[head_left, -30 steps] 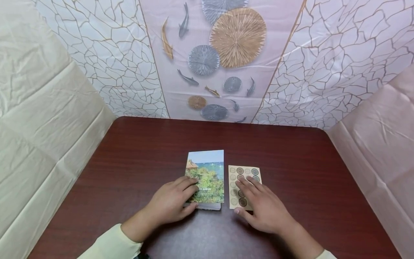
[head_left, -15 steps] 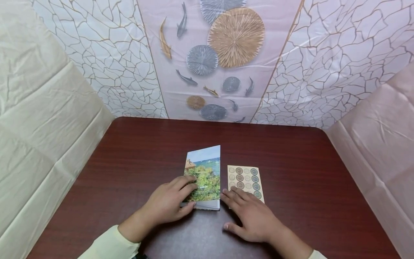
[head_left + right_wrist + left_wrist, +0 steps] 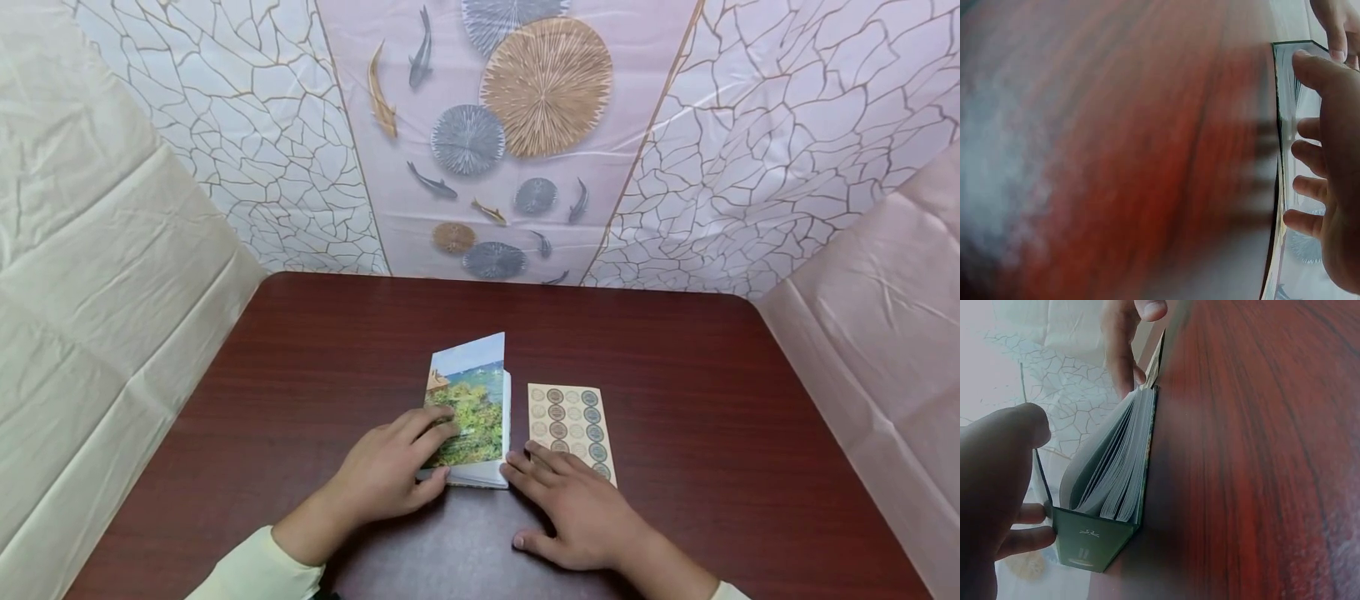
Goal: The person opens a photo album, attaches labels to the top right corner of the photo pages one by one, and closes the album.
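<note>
A photo album (image 3: 468, 417) with a painted garden-and-sea cover lies mid-table. Its cover stands partly raised on the right side, baring white pages (image 3: 1125, 456); the green spine (image 3: 1091, 537) shows in the left wrist view. My left hand (image 3: 390, 462) holds the album at its spine side, fingers over the cover, thumb at the near edge. To the right lies a tan sheet of round stickers (image 3: 573, 417). My right hand (image 3: 581, 508), fingers spread and fairly straight, overlaps the sheet's near end, its fingertips right at the album's near right corner.
A dark red wooden table (image 3: 337, 333) bears both things. Patterned cloth (image 3: 480, 208) hangs behind its far edge, and pale fabric walls (image 3: 97, 292) stand along the left and right sides.
The album's cover has risen further on its right side, showing the pages. My right hand has slid left and nearer, off most of the sticker sheet. The left hand stays nearly still.
</note>
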`<state>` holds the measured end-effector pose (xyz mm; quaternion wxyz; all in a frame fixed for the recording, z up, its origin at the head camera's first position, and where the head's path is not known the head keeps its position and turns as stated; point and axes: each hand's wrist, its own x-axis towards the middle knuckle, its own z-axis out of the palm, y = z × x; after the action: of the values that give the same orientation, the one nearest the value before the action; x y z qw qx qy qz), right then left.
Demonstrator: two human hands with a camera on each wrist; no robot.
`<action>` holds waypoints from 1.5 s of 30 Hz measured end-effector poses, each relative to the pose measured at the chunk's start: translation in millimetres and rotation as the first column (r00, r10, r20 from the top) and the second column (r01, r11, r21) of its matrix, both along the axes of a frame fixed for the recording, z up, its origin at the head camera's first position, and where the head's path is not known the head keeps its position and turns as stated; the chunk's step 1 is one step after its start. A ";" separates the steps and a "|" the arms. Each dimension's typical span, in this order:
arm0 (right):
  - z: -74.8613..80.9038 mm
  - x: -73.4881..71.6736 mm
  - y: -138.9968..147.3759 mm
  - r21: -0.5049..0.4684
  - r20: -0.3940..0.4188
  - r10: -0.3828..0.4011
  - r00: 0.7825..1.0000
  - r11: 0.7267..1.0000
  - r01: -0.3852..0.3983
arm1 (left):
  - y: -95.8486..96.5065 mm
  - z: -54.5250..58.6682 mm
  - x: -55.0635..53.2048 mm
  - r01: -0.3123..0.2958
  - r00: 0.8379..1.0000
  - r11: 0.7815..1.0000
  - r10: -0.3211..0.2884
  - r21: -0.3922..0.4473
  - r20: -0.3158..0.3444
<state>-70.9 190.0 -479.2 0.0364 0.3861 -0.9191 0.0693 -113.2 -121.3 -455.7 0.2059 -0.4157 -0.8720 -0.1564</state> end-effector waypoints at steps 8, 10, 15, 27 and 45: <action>1.1 -0.2 -2.3 0.007 -0.007 0.016 1.000 1.000 -0.016 | -0.9 -0.5 -0.4 0.008 0.996 0.996 0.000 0.089 -0.089; 1.3 0.0 -2.7 0.010 -0.004 0.013 1.000 1.000 -0.013 | -1.0 -0.2 -0.3 0.003 0.992 0.993 0.012 0.121 -0.129; 1.5 0.7 -3.7 0.020 -0.001 0.006 1.000 1.000 -0.006 | -2.6 -0.4 -2.7 0.013 0.967 0.970 0.050 0.244 -0.249; 1.2 0.1 -8.3 0.018 0.003 0.017 1.000 1.000 -0.017 | -22.2 26.0 -1.8 -0.060 0.894 0.866 0.268 0.497 -0.359; 1.4 -0.5 -11.9 0.037 0.027 0.020 0.999 0.999 -0.021 | -55.4 18.5 5.4 -0.374 0.778 0.708 0.591 0.599 -0.214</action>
<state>-71.4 178.0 -477.8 0.0162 0.3954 -0.9166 0.0576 -107.8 -176.7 -437.2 0.5148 -0.1170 -0.8142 -0.2414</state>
